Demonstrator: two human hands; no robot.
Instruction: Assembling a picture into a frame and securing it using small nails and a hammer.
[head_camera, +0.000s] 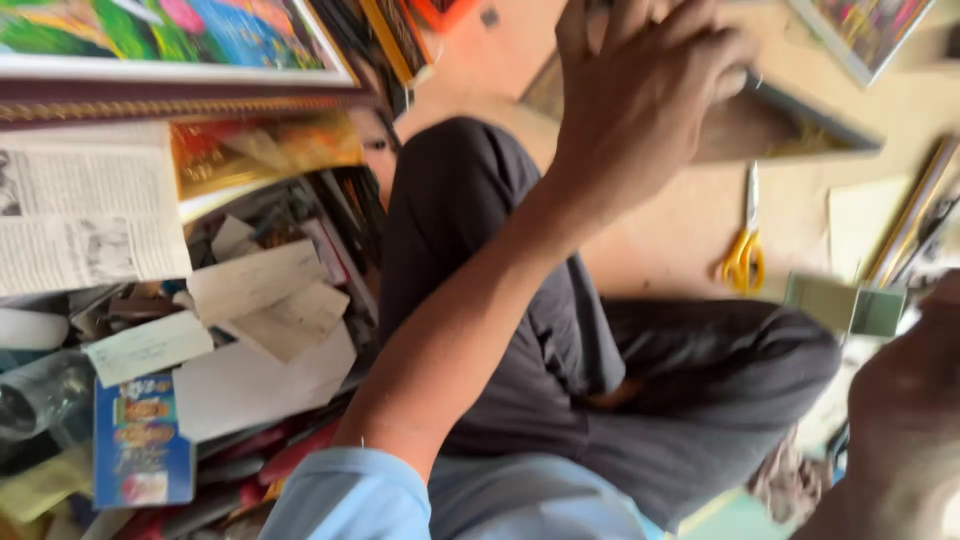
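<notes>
Gripping flat dark-edged frame (790, 125), left hand (640, 90).

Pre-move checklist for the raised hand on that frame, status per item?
1. Left hand on the picture frame: ok, fingers wrap its edge.
2. Frame off the floor: ok, held up and tilted.
3. Right hand state: cannot tell, blurred at the picture's edge.
4. Yellow-handled scissors apart from the frame: ok, lying on the floor beneath it.
5. Paper and book pile apart from the frame: ok, off to the side.
</notes>
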